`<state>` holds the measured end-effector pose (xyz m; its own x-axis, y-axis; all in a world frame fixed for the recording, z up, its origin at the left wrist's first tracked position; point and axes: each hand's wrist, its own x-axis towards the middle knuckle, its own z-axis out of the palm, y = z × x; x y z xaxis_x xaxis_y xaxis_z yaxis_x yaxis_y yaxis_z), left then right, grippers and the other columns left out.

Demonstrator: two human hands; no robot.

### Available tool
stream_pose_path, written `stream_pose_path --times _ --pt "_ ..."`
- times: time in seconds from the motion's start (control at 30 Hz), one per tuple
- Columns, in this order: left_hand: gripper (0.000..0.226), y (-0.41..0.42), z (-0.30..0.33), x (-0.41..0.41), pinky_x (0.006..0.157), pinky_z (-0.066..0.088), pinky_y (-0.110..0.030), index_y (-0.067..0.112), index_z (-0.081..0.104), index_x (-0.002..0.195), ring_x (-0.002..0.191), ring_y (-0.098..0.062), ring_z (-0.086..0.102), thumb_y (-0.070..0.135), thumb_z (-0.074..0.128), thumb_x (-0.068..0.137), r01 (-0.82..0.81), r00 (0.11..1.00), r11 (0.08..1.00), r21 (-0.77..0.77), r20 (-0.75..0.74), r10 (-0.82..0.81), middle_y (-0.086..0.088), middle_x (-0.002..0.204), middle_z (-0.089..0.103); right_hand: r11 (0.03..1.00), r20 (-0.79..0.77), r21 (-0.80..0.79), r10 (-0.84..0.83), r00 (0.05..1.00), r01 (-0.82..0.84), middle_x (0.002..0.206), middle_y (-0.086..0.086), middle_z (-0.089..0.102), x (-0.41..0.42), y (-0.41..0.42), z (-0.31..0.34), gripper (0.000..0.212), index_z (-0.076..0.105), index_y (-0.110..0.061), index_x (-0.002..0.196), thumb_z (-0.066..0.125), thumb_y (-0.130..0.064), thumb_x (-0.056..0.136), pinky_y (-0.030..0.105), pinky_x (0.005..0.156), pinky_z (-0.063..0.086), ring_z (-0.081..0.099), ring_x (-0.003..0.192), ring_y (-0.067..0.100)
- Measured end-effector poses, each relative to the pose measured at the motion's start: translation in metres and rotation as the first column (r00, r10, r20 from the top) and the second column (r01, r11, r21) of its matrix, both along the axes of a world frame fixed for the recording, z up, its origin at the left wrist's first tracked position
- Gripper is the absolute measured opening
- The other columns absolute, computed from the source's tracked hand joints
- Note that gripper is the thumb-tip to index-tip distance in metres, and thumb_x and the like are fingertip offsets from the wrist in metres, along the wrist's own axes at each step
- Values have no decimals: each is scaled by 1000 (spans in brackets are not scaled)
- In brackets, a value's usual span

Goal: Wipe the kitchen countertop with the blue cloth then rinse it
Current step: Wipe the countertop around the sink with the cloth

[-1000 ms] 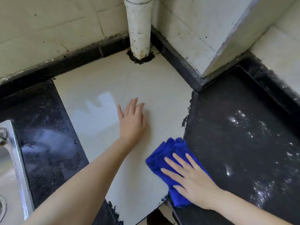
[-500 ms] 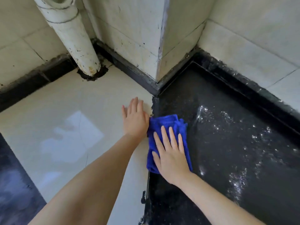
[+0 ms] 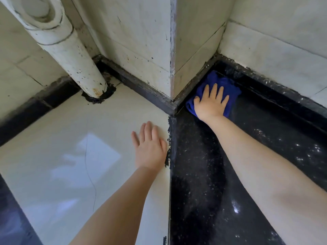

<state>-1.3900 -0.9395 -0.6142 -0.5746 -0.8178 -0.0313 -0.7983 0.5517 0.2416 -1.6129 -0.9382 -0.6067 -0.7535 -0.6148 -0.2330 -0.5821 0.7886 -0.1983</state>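
The blue cloth [image 3: 228,85] lies bunched on the black speckled countertop [image 3: 203,174], pushed into the far corner where the dark backsplash strips meet. My right hand [image 3: 211,103] presses flat on top of it, fingers spread, covering its middle. My left hand [image 3: 150,147] rests flat and empty on the cream tile section [image 3: 62,165] of the counter, right beside the seam with the black stone. The black surface is wet, with glinting droplets at the right.
A white drain pipe [image 3: 70,55] rises from the tile at the back left, ringed with black sealant. A projecting tiled wall corner [image 3: 171,50] stands between the two counter sections. A thin crack [image 3: 88,174] runs down the tile.
My right hand has slid the cloth away from me along the black counter into the back corner. My left hand stayed flat on the tile, and the view shifted right.
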Motion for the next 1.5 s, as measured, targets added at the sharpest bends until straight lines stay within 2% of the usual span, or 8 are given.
stream_pose_path --times 0.17,0.53,0.9,1.03,1.17,1.27,1.4,1.5 --pt "73 1 2 1 115 -2 -48 8 36 136 143 -23 12 38 0 81 -11 1000 1000 21 14 10 -10 152 25 984 -117 45 174 978 -170 157 14 -12 114 53 0 64 -4 -10 149 18 -42 98 51 114 -7 -15 143 32" --pt "65 0 5 0 114 6 -51 5 44 131 139 -28 24 35 9 85 1 1000 1000 8 20 -1 -14 147 34 982 6 -47 186 983 -185 158 11 4 -73 3 -4 55 11 -7 149 24 -30 101 43 118 5 2 145 27" --pt "50 2 9 1 116 -5 -47 9 29 140 143 -23 5 28 16 96 -13 999 999 35 40 12 -10 154 17 926 -27 -26 -377 926 376 158 8 6 -39 114 2 57 16 -16 150 29 -34 97 54 115 3 0 145 29" --pt "59 3 9 -1 115 -1 -47 8 35 137 142 -24 12 33 10 90 -23 999 1000 -1 23 23 -11 152 24 992 -157 -53 109 981 -119 159 0 3 36 74 -5 57 12 -27 149 24 -44 97 49 115 2 0 146 24" --pt "56 5 10 0 116 0 -46 8 37 135 142 -25 15 32 13 91 -33 999 999 -18 12 33 -11 151 27 869 -151 -44 481 864 -492 158 -4 12 25 109 -6 69 19 -31 148 2 -52 85 42 116 6 10 145 19" --pt "45 5 10 0 117 -2 -45 8 34 137 142 -24 12 25 26 97 -31 999 999 -11 14 31 -11 152 24 980 -262 -23 185 947 -198 154 4 27 -46 162 -13 67 31 -22 145 9 -47 87 50 110 22 26 141 27" --pt "44 5 9 -1 116 0 -46 7 36 137 142 -26 14 24 28 97 -32 999 999 -26 5 32 -12 151 26 973 -90 -19 -231 969 231 158 3 11 -65 186 -7 54 18 -23 150 26 -37 98 51 116 8 7 145 26" --pt "44 5 8 -1 117 -1 -46 8 35 137 142 -25 13 24 28 97 -41 999 999 -12 11 41 -12 151 25 995 -191 -91 19 981 -37 154 9 27 22 167 -11 54 34 -21 144 28 -37 93 52 111 17 24 140 31"
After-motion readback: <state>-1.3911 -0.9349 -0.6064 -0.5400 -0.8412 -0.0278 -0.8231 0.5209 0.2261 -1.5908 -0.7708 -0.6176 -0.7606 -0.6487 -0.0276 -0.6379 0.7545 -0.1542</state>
